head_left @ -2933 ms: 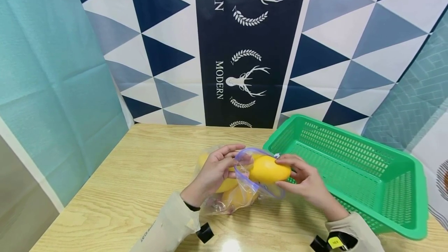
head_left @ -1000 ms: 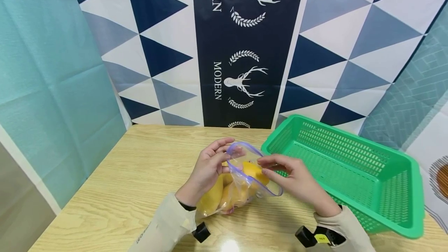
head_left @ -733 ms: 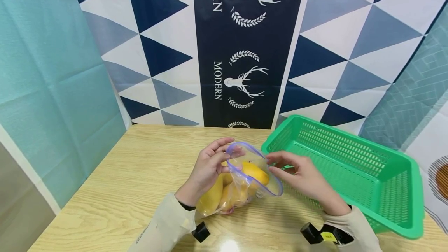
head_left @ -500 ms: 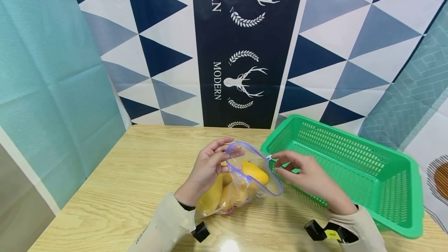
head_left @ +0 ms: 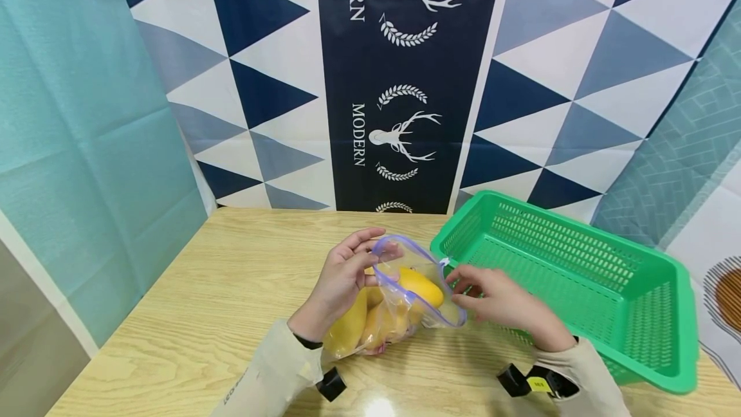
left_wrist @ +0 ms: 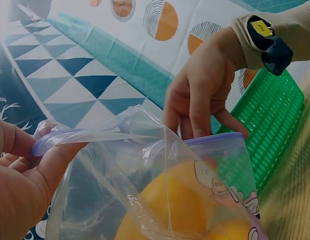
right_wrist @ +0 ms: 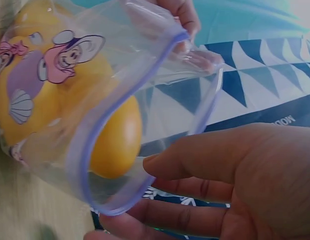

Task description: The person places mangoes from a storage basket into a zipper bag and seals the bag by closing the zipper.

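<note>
Yellow oval fruit (head_left: 421, 286) has moved into clear, purple-rimmed plastic bag (head_left: 396, 311), still unsealed; left hand (head_left: 344, 269) pinches bag, right hand (head_left: 492, 295) loosely spread.

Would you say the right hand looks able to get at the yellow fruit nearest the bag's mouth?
Probably yes: the right hand is at the bag's open mouth, the left hand holds its rim, and no plastic appears to cover the yellow fruit's near end.
</note>
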Action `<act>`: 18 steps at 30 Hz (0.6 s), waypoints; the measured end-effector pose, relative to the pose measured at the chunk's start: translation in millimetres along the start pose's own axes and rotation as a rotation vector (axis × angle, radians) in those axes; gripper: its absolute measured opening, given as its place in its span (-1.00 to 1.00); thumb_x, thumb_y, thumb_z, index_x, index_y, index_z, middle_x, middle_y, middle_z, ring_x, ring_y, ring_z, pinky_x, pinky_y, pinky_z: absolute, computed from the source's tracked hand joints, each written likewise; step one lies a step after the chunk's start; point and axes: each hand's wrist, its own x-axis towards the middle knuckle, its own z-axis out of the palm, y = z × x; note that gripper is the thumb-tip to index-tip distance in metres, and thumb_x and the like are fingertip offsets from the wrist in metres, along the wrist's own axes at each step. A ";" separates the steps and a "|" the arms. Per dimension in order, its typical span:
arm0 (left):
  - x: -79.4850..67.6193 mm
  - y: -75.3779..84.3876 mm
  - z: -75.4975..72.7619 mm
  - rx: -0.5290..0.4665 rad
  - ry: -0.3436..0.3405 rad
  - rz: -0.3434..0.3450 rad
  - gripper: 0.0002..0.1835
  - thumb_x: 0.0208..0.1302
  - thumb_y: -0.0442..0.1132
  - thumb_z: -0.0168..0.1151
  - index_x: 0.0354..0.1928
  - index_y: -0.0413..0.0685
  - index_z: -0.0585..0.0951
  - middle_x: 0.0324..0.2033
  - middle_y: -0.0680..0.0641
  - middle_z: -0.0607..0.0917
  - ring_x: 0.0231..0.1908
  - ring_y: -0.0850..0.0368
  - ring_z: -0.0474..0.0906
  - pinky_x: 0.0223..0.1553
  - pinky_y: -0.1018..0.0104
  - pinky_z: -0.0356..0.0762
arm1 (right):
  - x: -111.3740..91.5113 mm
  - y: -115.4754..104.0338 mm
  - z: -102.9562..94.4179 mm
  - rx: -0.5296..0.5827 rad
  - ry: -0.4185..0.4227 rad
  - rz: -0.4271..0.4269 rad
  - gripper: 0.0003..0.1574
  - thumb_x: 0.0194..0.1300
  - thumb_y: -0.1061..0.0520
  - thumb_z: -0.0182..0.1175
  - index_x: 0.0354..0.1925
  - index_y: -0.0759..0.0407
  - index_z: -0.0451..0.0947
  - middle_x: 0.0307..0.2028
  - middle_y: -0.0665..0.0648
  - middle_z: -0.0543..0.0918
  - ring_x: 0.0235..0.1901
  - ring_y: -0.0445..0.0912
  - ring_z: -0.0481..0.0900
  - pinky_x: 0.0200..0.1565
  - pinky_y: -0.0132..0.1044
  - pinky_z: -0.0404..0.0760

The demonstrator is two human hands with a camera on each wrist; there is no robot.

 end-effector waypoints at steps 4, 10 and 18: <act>-0.1 0.6 0.3 0.009 0.005 -0.003 -0.62 0.39 -0.54 -0.09 0.17 -0.18 0.48 -0.17 0.05 0.75 -0.04 0.13 0.69 -0.32 0.35 0.70 | 2.8 2.3 4.6 0.033 -0.015 -0.008 -0.83 0.40 0.21 0.20 -0.07 0.24 0.52 -0.23 0.19 0.67 -0.43 -0.14 0.60 -0.56 -0.18 0.68; 0.1 1.2 0.2 0.010 0.002 0.006 -0.62 0.38 -0.54 -0.09 0.14 -0.15 0.49 -0.17 0.05 0.75 -0.05 0.14 0.69 -0.36 0.39 0.69 | 5.4 1.7 7.2 0.058 -0.001 0.027 -0.91 0.44 0.19 0.15 -0.17 0.21 0.45 -0.28 0.19 0.66 -0.45 -0.10 0.62 -0.53 -0.23 0.69; -0.1 3.4 -1.6 -0.004 0.010 0.015 -0.60 0.36 -0.56 -0.12 0.12 -0.09 0.49 -0.18 0.03 0.74 -0.06 0.12 0.70 -0.34 0.32 0.71 | 9.2 1.4 8.1 0.049 0.115 0.011 -0.93 0.47 0.17 0.12 -0.16 0.17 0.47 -0.33 0.11 0.66 -0.42 -0.04 0.64 -0.55 -0.14 0.68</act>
